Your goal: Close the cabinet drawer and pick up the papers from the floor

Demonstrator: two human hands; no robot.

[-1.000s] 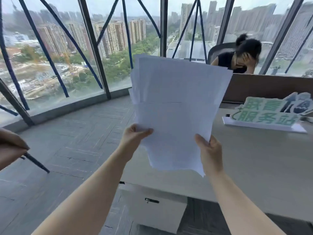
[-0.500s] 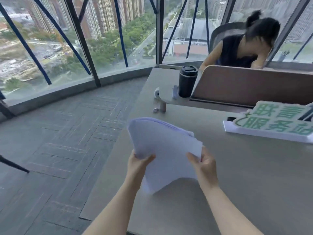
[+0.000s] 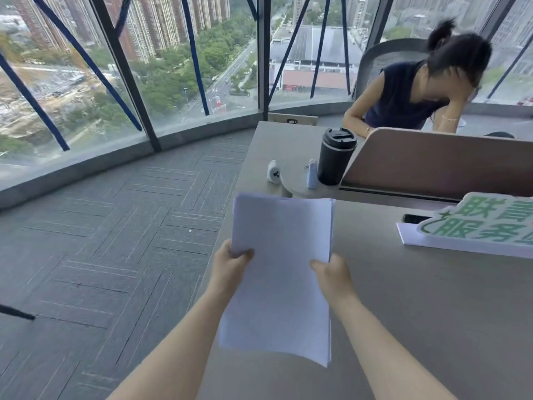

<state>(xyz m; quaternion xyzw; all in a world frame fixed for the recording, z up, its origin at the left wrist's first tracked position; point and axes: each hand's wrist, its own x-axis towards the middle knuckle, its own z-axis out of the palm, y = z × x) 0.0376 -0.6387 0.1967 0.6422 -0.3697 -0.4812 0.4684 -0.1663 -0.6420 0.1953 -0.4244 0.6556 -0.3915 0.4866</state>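
A stack of white papers (image 3: 281, 272) is held low over the left part of the grey desk (image 3: 418, 313), its edges squared up. My left hand (image 3: 230, 262) grips the stack's left edge with the thumb on top. My right hand (image 3: 331, 274) grips the right edge the same way. The near end of the stack droops toward the desk surface. The cabinet and its drawer are out of view. No papers lie on the visible carpet.
A green and white sign (image 3: 473, 226) stands at the desk's right. A black tumbler (image 3: 336, 157) and two small items sit on a round shelf beside a brown divider (image 3: 438, 166). A seated person (image 3: 415, 90) leans on the far desk. Grey carpet (image 3: 115, 241) and glass walls lie left.
The papers came down from upright in front of me to nearly flat over the desk, and the fanned sheets are now squared. My view moved forward, so the cabinet below dropped out of sight.
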